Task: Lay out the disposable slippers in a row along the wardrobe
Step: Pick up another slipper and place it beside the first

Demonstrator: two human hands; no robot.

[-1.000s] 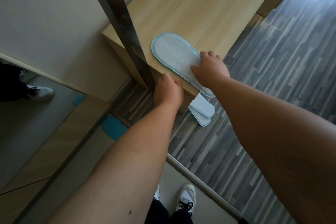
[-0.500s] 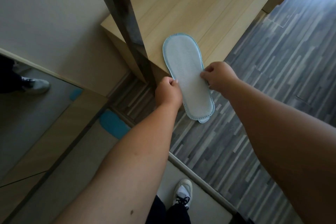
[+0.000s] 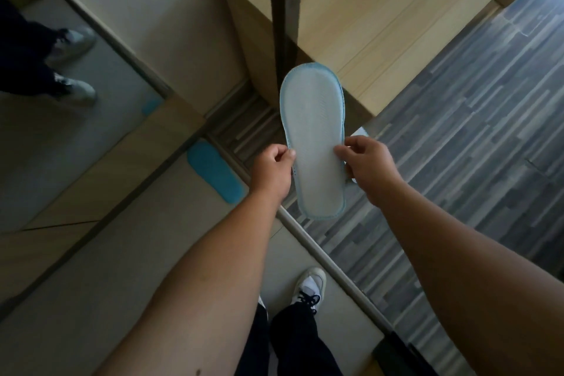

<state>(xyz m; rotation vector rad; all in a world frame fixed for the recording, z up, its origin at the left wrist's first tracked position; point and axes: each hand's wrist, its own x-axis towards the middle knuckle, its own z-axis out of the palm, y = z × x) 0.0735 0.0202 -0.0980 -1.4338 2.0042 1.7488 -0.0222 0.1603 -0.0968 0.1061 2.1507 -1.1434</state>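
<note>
A pale disposable slipper (image 3: 314, 137) with a light blue stitched edge hangs flat in the air, sole side up, toe pointing away from me. My left hand (image 3: 273, 171) pinches its left edge and my right hand (image 3: 367, 162) pinches its right edge, both near the heel half. Behind my right hand, a sliver of another white slipper (image 3: 360, 132) shows on the floor. A blue slipper shape (image 3: 215, 172) shows at the left, at the foot of the mirrored wardrobe door.
A light wooden bench (image 3: 381, 15) stands ahead with a dark upright post (image 3: 285, 9) in front of it. Grey striped plank floor (image 3: 473, 131) spreads to the right. The mirrored wardrobe door (image 3: 76, 101) fills the left. My shoe (image 3: 308, 287) stands on a beige strip.
The slipper has been lifted off the bench and drawn toward me, turning so its toe points away. Both hands now pinch its sides. The view has tilted down.
</note>
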